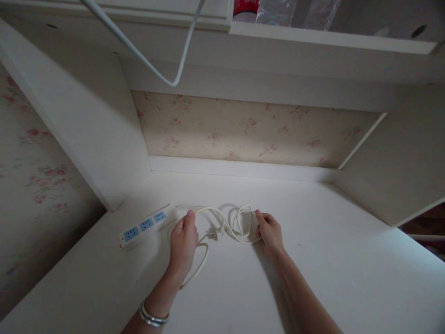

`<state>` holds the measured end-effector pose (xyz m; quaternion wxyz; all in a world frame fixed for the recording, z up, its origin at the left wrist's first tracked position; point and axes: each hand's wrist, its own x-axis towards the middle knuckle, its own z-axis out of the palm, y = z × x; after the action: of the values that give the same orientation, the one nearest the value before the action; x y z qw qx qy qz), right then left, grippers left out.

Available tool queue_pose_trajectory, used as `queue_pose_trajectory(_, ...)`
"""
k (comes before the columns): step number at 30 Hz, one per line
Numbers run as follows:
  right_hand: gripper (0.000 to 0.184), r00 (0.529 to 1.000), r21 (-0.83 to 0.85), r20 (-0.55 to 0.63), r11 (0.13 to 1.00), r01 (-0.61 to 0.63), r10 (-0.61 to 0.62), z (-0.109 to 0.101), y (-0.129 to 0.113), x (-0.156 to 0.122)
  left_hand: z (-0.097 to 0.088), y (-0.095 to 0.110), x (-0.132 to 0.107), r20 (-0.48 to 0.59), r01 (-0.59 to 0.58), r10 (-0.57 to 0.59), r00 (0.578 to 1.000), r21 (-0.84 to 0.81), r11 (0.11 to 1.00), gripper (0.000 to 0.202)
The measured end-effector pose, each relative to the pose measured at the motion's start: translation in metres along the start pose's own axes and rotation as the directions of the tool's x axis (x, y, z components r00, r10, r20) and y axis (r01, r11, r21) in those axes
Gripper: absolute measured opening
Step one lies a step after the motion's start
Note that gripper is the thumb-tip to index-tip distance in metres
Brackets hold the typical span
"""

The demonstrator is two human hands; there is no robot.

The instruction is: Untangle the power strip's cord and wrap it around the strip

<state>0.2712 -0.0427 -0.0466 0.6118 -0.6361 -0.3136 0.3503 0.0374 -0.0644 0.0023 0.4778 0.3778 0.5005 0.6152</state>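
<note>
A white power strip [146, 225] with three blue sockets lies on the white desk to the left. Its pale cord [239, 232] runs in loose loops across the middle of the desktop. My left hand [184, 241], with bangles on the wrist, is closed on one stretch of the cord, just right of the strip. On the right, the fingers of my right hand [270, 232] pinch the looped end of the same cord. Between the hands rests the plug [214, 234], close to the desk surface. A slack bight of cord hangs below my left hand.
White side panels [86, 116] stand left and right of the desk [236, 297]. Overhead is a shelf [313, 39] with a red item [245, 7] and clear plastic. A white cable [146, 62] dangles in front of it. Floral wallpaper [243, 130] covers the back.
</note>
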Motion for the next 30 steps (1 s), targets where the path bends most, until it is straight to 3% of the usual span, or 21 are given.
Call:
queue_pose_trajectory(6,0.039,0.998,0.071,-0.06,0.997,0.031,-0.027,-0.002,0.006,0.006,0.001,0.006,0.003,-0.016,-0.01,0.007,1.0,-0.19,0.982,0.052)
queue_pose_trajectory(12,0.029,0.995,-0.01,-0.083,0.998,0.057,-0.057,0.003,0.006,0.002,0.0,0.004,0.004,0.003,-0.007,0.008,1.0,-0.139,0.99,0.048)
queue_pose_trajectory(18,0.03,0.993,-0.041,-0.085,0.996,0.073,-0.076,0.003,0.011,0.002,-0.001,0.003,0.006,0.013,-0.016,0.017,1.0,-0.095,0.995,0.045)
queue_pose_trajectory(26,0.028,0.952,-0.153,-0.19,0.965,0.213,-0.24,-0.001,0.005,0.001,-0.001,0.001,0.004,0.025,-0.013,0.014,1.0,-0.068,0.998,0.043)
queue_pose_trajectory(28,0.027,0.931,-0.143,-0.173,0.943,0.3,-0.322,-0.002,-0.002,-0.007,-0.001,0.001,0.004,0.027,-0.008,0.01,1.0,-0.061,0.998,0.043)
queue_pose_trajectory(30,0.023,0.886,-0.165,-0.081,0.883,0.439,-0.456,-0.002,-0.009,-0.019,-0.001,0.0,0.005,0.028,-0.007,0.008,1.0,-0.044,0.999,0.042)
